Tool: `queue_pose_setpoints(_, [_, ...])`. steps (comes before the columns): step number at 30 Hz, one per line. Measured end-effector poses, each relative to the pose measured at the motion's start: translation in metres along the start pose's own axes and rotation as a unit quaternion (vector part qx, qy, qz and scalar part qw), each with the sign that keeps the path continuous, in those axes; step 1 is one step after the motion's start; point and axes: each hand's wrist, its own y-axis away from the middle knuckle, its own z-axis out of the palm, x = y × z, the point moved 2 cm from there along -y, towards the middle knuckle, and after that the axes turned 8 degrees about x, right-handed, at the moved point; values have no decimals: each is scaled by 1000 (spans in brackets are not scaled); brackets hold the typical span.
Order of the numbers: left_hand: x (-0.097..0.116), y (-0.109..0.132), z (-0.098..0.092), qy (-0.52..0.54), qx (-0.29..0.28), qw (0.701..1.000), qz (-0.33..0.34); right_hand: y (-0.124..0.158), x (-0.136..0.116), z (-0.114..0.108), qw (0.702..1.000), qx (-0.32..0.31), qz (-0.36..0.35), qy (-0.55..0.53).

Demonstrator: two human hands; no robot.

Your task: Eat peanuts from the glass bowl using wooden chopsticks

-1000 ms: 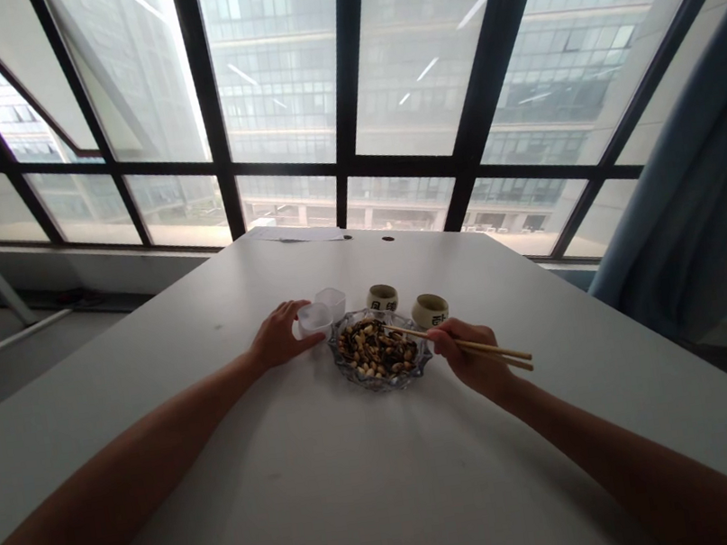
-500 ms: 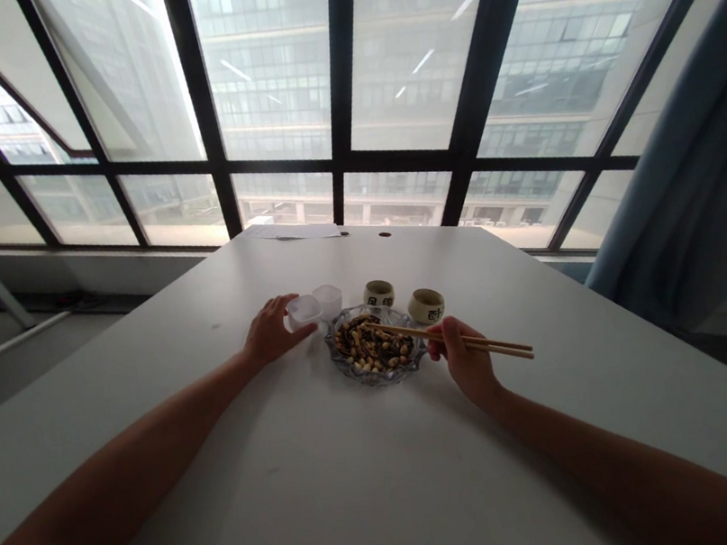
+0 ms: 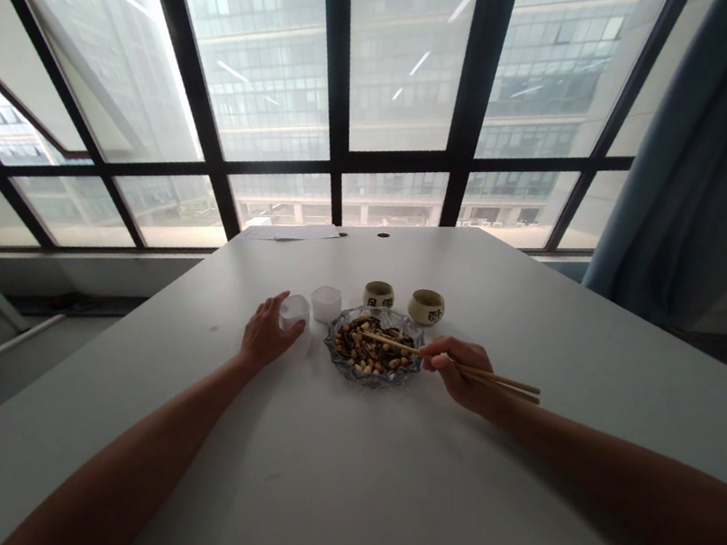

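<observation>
**Right hand (image 3: 464, 371) works chopsticks (image 3: 501, 382) in a glass bowl (image 3: 380, 381); left hand (image 3: 264, 335) grips a clear cup (image 3: 294, 313)**

The right thumb and fingers close together on the chopsticks, at the bowl's near right edge. From the grip, the tips slant leftward into the bowl; the back ends stick out past the hand, slightly apart. Whether the tips pinch a piece is too small to tell.

The left thumb and fingers curve around the clear cup, thumb on the near side and fingertips at its far side, clamped on it. The cup is upright, just left of the bowl.

The bowl, with a scalloped rim, sits between the two hands and holds a mix of pale nuts and darker pieces (image 3: 367, 354). Just right of the gripped cup stands a second clear cup (image 3: 327, 303). Behind the bowl stand a cream cup (image 3: 379, 296) with dark characters and, further right, a matching lettered cup (image 3: 426, 307).

All rest on a white table (image 3: 302, 500). Paper (image 3: 307, 233) lies at its far edge, before dark-framed windows (image 3: 267, 59); a blue curtain (image 3: 668, 163) hangs at right.
</observation>
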Motion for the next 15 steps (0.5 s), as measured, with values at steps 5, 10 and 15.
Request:
queue_pose_setpoints(5, [-2,0,-1,8,-2,1000,-21,-3,3,3,996,40,66,-43])
queue_pose_setpoints(10, [4,2,-9,33,21,999,16,-10,15,5,955,160,213,-128])
queue_pose_setpoints(15, [7,3,-12,51,51,996,56,-11,29,7,916,201,298,-178])
